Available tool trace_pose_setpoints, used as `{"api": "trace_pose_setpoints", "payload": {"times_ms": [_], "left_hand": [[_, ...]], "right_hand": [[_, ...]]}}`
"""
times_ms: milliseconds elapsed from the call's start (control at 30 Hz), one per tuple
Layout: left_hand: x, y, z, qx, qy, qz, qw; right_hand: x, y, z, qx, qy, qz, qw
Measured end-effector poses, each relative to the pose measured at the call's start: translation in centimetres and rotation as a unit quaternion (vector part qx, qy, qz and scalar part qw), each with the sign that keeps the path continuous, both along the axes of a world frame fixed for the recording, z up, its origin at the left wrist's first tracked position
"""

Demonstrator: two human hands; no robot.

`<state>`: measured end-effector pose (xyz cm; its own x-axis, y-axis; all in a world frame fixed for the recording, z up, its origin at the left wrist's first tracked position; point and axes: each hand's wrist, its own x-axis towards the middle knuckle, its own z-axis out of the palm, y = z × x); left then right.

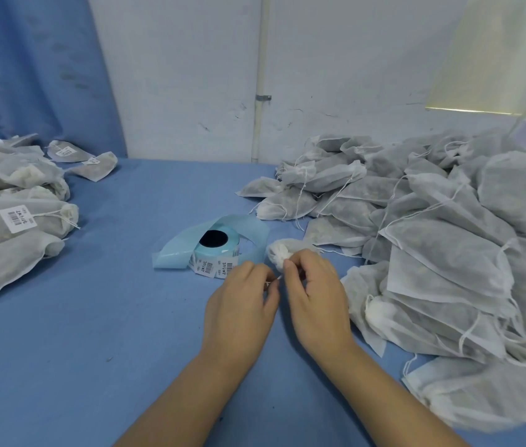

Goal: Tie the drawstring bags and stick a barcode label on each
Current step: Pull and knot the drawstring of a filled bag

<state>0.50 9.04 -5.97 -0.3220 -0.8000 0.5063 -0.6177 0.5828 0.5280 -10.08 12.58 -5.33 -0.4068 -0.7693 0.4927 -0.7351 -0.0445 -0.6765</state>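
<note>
Bag [278, 251] at right hand [316, 295] grip, beside left hand [239, 304]

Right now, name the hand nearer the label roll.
Left. The left hand is just in front of the label roll; the right hand is farther right, at the bag.

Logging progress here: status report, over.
Left hand and right hand pinch the drawstring of a gathered bag. Label roll beside, untouched. Nothing in the way.

White gathered bag [279, 251] beside blue label roll [217, 254], untied bags [448, 240] heaped right, labelled bags [22, 217] piled left
</note>
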Motion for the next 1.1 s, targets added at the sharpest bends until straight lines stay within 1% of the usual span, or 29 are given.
{"api": "trace_pose_setpoints", "payload": {"times_ms": [133, 267, 433, 500, 633, 700, 767, 833, 1000, 1100], "left_hand": [[0.1, 0.2, 0.1, -0.024, 0.011, 0.008, 1.0], [0.1, 0.0, 0.2, -0.028, 0.029, -0.03, 0.999], [0.1, -0.5, -0.4, 0.043, 0.064, -0.133, 0.988], [0.1, -0.4, -0.1, 0.07, 0.103, -0.16, 0.979], [0.0, -0.3, 0.6, 0.118, 0.185, -0.152, 0.964], [0.0, -0.3, 0.7, 0.131, 0.209, -0.146, 0.958], [0.1, -0.3, 0.7, 0.131, 0.209, -0.143, 0.959], [0.0, -0.2, 0.6, 0.124, 0.201, -0.142, 0.961], [0.0, -0.3, 0.2, 0.105, 0.187, -0.135, 0.968], [0.0, -0.5, -0.2, 0.107, 0.156, -0.113, 0.975]], "right_hand": [[0.0, 0.0, -0.3, 0.034, 0.039, -0.01, 0.999], [0.0, 0.2, -0.3, 0.037, 0.058, -0.021, 0.997], [0.1, 0.3, -0.4, 0.039, 0.082, -0.02, 0.996], [0.1, 0.4, -0.5, 0.029, 0.088, -0.02, 0.995], [0.5, 0.5, -0.4, -0.003, 0.1, -0.011, 0.995], [0.6, 0.5, -0.4, -0.009, 0.109, 0.002, 0.994], [0.5, 0.4, -0.4, -0.016, 0.106, 0.011, 0.994], [0.5, 0.4, -0.4, -0.026, 0.083, 0.017, 0.996], [0.6, 0.4, -0.4, -0.07, 0.06, 0.029, 0.995], [0.4, 0.3, -0.5, -0.098, 0.044, 0.032, 0.994]]}}
